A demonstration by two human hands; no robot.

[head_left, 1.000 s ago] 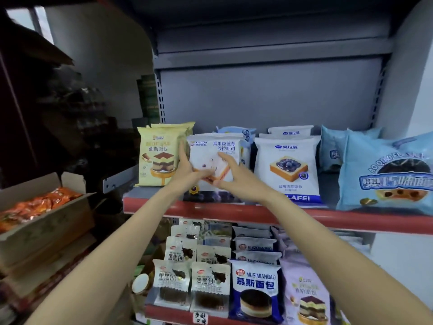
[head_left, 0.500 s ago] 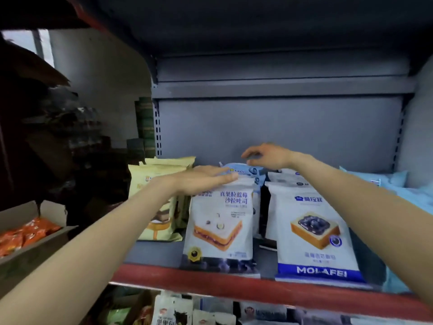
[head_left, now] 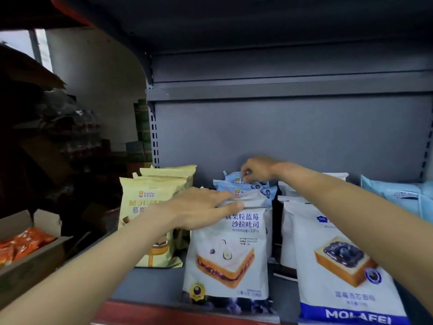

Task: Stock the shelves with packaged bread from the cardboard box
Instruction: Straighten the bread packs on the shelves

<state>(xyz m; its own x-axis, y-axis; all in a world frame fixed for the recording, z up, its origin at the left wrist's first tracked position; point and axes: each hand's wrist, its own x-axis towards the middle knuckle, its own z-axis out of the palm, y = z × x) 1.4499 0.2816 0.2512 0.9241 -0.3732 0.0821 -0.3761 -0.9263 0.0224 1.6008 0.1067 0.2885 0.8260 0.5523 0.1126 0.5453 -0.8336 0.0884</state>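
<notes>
From the head camera, both arms reach into the grey shelf (head_left: 150,285) with its red front lip. The left hand (head_left: 199,208) lies flat, fingers straight, across the top edge of the front blueberry toast pack (head_left: 228,256), pressing on its seal and curling round nothing. That white pack stands upright at the front of the shelf, just behind the lip. Further back, the right hand (head_left: 256,170) has its fingers curled down and pinches the top of a light blue pack (head_left: 234,180), the rearmost of a row standing behind the white one. To the left, yellow mousse bread packs (head_left: 150,207) stand upright, one behind another, partly hidden by the left forearm. To the right, the white Molafei pack (head_left: 337,261) with a blueberry toast picture stands at the front, more white packs lined behind it. Far right, pale blue bags (head_left: 398,195) sit against the back panel. Off to the left, beside the shelf, an open cardboard box (head_left: 30,259) holds orange packets (head_left: 21,242).
</notes>
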